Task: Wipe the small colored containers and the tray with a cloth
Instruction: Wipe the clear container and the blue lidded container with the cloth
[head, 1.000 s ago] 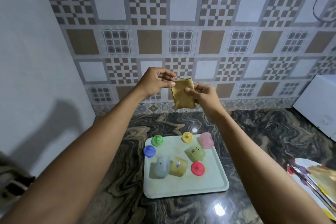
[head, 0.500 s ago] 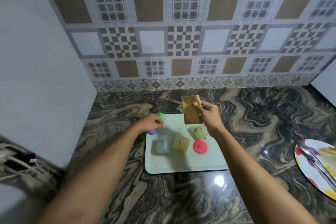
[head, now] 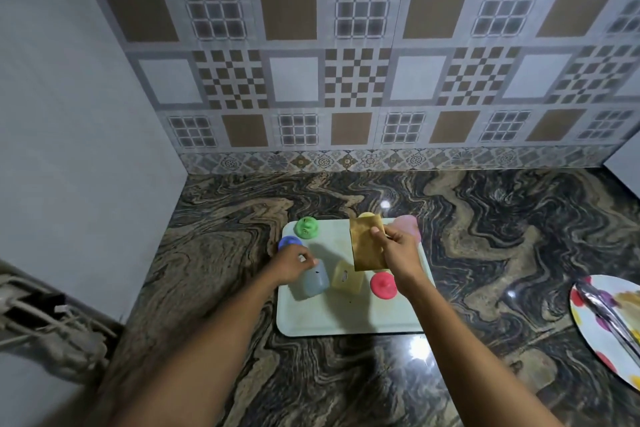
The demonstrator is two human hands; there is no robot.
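Observation:
A pale tray [head: 346, 321] lies on the marbled counter. It carries a green lid [head: 306, 227], a blue lid [head: 288, 242], a grey-blue container [head: 316, 282], a yellow container [head: 346, 278], a red lid [head: 382, 285] and a pink container [head: 408, 226]. My right hand [head: 398, 251] pinches a folded tan cloth [head: 365, 246] upright above the tray's middle. The cloth hides most of a yellow lid [head: 366, 215] and whatever lies behind it. My left hand [head: 292, 263] is curled at the top of the grey-blue container, and whether it grips the container is unclear.
A spotted plate [head: 595, 333] with metal tongs [head: 609, 315] sits at the counter's right edge. A plain wall [head: 86, 149] closes the left side and a tiled backsplash [head: 346, 80] the back. A white box corner [head: 628, 173] shows at far right.
Both hands came down from chest height to the tray. The left hand let go of the cloth and moved from the blue and green lids to the grey-blue container. The right hand still holds the cloth.

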